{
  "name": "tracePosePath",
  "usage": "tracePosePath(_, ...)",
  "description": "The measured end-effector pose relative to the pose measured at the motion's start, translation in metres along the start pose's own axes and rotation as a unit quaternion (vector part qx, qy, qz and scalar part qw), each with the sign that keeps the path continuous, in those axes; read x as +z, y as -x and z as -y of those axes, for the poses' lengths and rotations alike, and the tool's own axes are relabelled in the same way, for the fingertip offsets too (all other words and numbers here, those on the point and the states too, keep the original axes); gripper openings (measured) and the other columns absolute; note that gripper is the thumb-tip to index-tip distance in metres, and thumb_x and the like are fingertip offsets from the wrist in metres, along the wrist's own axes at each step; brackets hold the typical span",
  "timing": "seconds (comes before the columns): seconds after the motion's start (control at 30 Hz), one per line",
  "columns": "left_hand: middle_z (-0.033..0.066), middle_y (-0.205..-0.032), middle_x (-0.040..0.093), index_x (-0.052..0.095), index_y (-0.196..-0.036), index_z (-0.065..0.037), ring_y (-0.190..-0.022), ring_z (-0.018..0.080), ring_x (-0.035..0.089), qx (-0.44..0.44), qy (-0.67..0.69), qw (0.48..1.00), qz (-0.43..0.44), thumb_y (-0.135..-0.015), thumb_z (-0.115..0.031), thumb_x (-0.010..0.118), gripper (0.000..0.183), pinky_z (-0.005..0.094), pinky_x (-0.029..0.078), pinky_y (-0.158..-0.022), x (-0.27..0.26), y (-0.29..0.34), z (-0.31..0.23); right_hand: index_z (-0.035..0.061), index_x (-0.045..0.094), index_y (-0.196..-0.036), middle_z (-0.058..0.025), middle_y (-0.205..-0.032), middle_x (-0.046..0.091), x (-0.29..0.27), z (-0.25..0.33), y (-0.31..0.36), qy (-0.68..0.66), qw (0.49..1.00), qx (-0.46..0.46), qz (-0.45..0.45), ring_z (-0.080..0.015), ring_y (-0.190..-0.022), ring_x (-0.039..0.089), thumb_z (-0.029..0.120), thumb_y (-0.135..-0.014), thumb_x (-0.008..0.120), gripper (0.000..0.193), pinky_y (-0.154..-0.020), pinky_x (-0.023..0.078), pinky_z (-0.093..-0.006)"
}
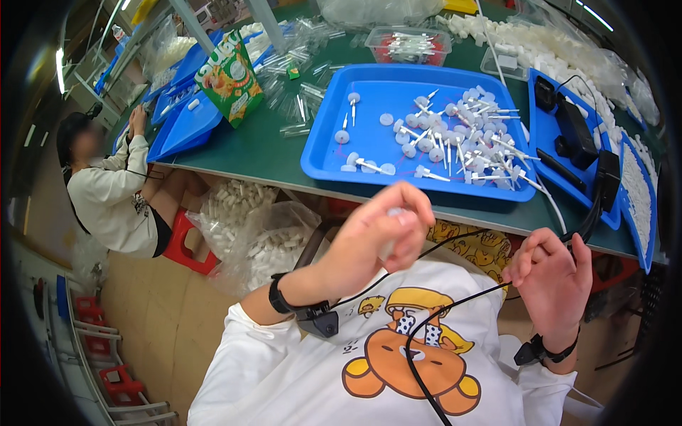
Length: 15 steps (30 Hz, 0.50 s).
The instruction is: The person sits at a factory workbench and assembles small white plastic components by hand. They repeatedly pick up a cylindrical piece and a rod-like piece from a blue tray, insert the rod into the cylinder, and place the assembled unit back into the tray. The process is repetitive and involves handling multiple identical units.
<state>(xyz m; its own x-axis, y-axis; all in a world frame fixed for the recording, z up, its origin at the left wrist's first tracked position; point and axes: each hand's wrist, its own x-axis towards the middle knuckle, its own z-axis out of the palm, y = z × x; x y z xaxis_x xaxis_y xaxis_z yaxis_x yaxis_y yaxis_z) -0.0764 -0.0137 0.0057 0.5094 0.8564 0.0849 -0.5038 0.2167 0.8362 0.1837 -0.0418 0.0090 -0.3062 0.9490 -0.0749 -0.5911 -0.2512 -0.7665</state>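
Observation:
My left hand (383, 231) is raised in front of the near edge of a blue tray (426, 186), fingers curled around a small whitish translucent piece (387, 248). Only bits of that piece show between the fingers. My right hand (553, 284) is held up to the right, palm side showing and fingers bent inward. Whatever its fingertips pinch is too small or hidden to name. Inside the tray lies a loose pile of white sticks with translucent round discs (455, 138), mostly toward its right half. Both wrists wear black straps with small devices.
A clear box of red and white parts (408, 48) stands behind the tray. A second blue tray (550, 170) holds black devices. A green snack bag (231, 82) stands at left. Black cables (426, 334) cross my front. A seated person (114, 184) works at far left.

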Motion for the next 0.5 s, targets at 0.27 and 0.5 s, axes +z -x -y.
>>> tracePosePath(0.27,-0.0039,-0.062,0.033,0.044,-0.104,-0.005,-0.044,0.0036,0.029,0.236,-0.114,0.934,-0.244,-0.089,-0.015,0.047,0.019,0.0184,0.024,-0.040,-0.064,0.055,-0.041,-0.0010,0.048,-0.095,-0.0132,-0.069,0.055,0.002,0.001,0.000,0.003,0.999,-0.045,-0.020,-0.0227,-0.062,0.052,0.047,-0.093,0.024,0.054,-0.071,0.038,-0.0359)
tracePosePath(0.5,0.0027,-0.084,0.056,0.051,-0.108,-0.005,-0.065,0.0105,0.054,0.042,-0.321,0.792,-0.518,-0.091,-0.026,0.045,0.027,0.0239,0.043,-0.060,-0.168,0.126,-0.025,-0.0011,0.048,-0.094,-0.0131,-0.069,0.054,0.003,0.001,-0.002,-0.003,0.999,-0.044,-0.014,-0.0221,-0.062,0.051,0.045,-0.094,0.025,0.052,-0.071,0.038,-0.0363)
